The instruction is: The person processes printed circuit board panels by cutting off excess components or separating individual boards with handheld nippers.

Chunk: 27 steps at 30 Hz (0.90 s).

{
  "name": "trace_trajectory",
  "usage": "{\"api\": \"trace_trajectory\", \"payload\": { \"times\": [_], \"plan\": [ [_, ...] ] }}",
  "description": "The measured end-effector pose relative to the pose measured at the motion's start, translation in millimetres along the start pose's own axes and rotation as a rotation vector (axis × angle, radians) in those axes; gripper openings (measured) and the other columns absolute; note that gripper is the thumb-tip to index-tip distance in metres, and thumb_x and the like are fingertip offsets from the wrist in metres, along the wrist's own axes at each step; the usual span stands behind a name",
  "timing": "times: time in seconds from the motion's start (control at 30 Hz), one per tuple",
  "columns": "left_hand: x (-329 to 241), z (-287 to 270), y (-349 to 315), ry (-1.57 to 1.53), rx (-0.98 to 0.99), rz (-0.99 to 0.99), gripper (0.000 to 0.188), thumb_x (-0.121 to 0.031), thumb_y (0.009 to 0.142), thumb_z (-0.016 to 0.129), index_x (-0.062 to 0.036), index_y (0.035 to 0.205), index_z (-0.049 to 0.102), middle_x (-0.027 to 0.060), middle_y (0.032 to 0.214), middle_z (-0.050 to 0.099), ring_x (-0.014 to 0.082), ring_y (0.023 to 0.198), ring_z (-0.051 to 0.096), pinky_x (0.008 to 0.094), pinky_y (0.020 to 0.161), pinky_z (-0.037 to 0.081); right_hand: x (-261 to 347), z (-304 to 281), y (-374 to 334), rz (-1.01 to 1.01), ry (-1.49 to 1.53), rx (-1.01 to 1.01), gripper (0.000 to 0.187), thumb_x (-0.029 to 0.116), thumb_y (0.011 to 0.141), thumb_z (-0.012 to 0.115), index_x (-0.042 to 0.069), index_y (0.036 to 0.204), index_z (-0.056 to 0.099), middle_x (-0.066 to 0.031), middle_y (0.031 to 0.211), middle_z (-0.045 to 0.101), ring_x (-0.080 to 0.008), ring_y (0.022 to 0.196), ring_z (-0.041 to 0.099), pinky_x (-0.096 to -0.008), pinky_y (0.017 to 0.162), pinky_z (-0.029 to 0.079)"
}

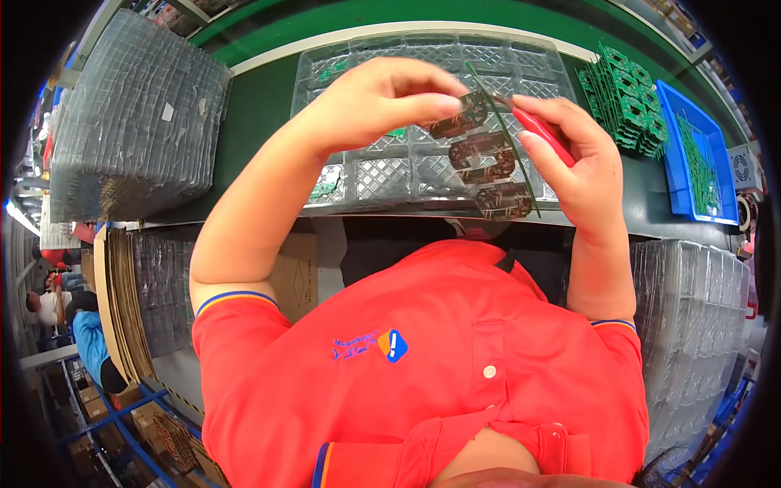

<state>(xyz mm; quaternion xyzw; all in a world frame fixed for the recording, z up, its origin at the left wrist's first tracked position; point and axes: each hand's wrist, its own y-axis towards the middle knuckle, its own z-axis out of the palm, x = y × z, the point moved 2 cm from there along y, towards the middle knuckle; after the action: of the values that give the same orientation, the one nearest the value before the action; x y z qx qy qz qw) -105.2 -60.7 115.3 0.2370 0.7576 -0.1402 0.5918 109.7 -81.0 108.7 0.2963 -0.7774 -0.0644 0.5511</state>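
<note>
My left hand (399,98) pinches a dark circuit board panel (482,156) by its upper left part, between thumb and fingers. The panel is tilted, with a thin green strip (514,154) along its right side. My right hand (576,154) is closed round red-handled cutters (543,135). Their metal tip reaches the upper part of the strip; whether the jaws are closed I cannot tell. Beneath both hands lies a clear plastic compartment tray (378,180). A small green board (325,185) sits in one near left compartment, and other green pieces show farther back.
A tall stack of clear trays (138,122) stands at the left of the green bench. Stacked green circuit panels (626,102) and a blue bin (706,154) with green strips are at the right. More trays (691,333) and cardboard (122,301) flank me below bench height.
</note>
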Motion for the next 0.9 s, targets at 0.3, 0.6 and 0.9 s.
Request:
{"api": "trace_trajectory", "payload": {
  "times": [0.3,0.6,0.9],
  "plan": [
    [22,-11,-13,0.6,0.126,-0.236,0.016,-0.018,0.079,0.058,-0.0021,0.078,0.061,0.0059,0.066,0.058,0.0129,0.06,0.055,0.029,0.057,0.044,13,-7,-6,-0.188,-0.372,-0.161,0.033,-0.003,0.073,0.06,0.0,0.106,0.058,-0.0101,0.093,0.058,-0.0163,0.085,0.056,-0.0241,0.076,0.043],
    [24,8,-19,0.442,-0.221,0.031,0.016,-0.016,0.079,0.059,-0.0024,0.086,0.063,0.0134,0.076,0.063,0.0204,0.07,0.062,0.0307,0.063,0.047,-18,0,0,0.085,0.176,0.0,0.03,0.004,0.08,0.057,-0.001,0.109,0.056,-0.0058,0.097,0.058,-0.0109,0.089,0.054,-0.0213,0.08,0.04],
    [8,9,44,-0.113,-0.143,0.12,0.012,-0.009,0.081,0.058,0.0024,0.083,0.061,0.0023,0.071,0.06,0.0078,0.065,0.053,0.0222,0.061,0.045,-26,-16,1,0.107,0.146,-0.04,0.033,0.01,0.08,0.056,-0.002,0.111,0.053,-0.0068,0.096,0.058,-0.0131,0.089,0.054,-0.024,0.081,0.04]
  ]
}}
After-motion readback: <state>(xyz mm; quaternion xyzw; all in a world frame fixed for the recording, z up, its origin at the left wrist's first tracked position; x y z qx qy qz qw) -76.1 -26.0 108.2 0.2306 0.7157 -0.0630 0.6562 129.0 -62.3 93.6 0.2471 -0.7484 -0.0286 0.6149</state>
